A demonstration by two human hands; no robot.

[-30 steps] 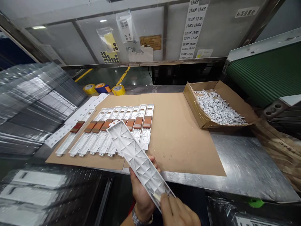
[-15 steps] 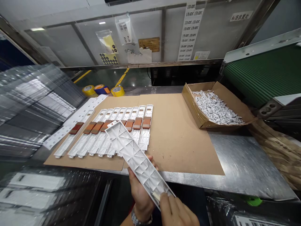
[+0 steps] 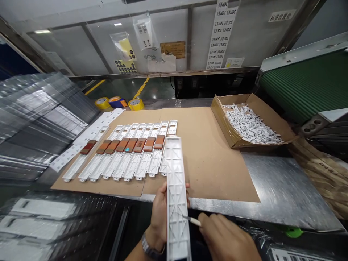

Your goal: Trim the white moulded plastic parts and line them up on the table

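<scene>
A long white ribbed plastic part stands nearly upright in the picture, its ribbed side facing me. My left hand is wrapped round it from behind, with fingertips showing at its right edge. To the right, my right hand is closed on a small tool with a pale handle and a dark, thin tip. That tip is at the right edge of the part; whether it touches cannot be made out. Beyond, a row of similar white parts with reddish-brown blocks lies on a cardboard sheet.
A cardboard box of small white pieces is at the back right, beside a green conveyor. Tape rolls sit at the back left. Wrapped stacks are on the left. A brown sack lies at the right.
The white part has turned from a slant to nearly upright. My right hand has moved right, off the part's lower end, and the tool now shows clearly.
</scene>
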